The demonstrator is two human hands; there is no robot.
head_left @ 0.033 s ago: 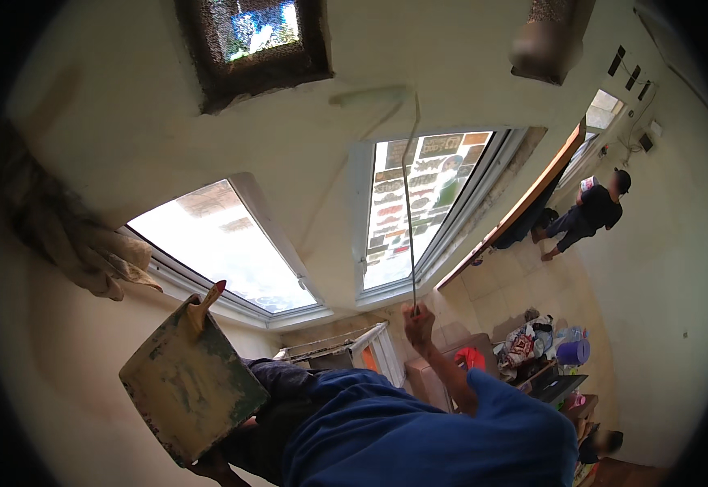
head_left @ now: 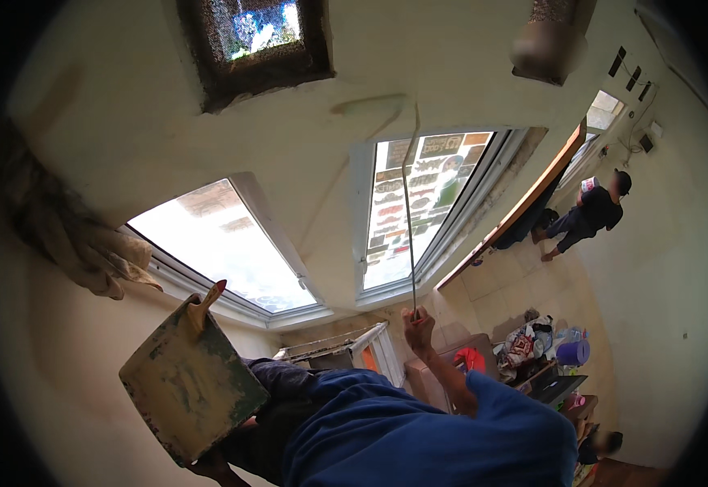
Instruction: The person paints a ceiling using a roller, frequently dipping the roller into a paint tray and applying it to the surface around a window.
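In my right hand [head_left: 419,328] is the handle of a paint roller [head_left: 410,219], with the fingers wrapped round it. Its long thin rod rises past the right window to the blurred roller head, which is against the pale wall above. At the lower left, my left hand [head_left: 212,468] supports a square paint tub [head_left: 179,381] from below, mostly hidden behind it. Cream paint smears and dark patches cover the tub's inside. A paintbrush [head_left: 200,313] with a red-tipped handle rests on its upper rim.
Two bright windows [head_left: 228,247] [head_left: 419,207] lie ahead, below a dark-framed opening [head_left: 264,77]. A stained cloth [head_left: 86,243] hangs at left. At right, a person [head_left: 597,213] in dark clothes stands by a wooden edge; household items and a purple bucket [head_left: 573,352] crowd the floor. Another person [head_left: 597,445] is lower right.
The roller head has slid slightly down the wall, and my right hand has dropped a little with it. The paint tub and brush stay where they were.
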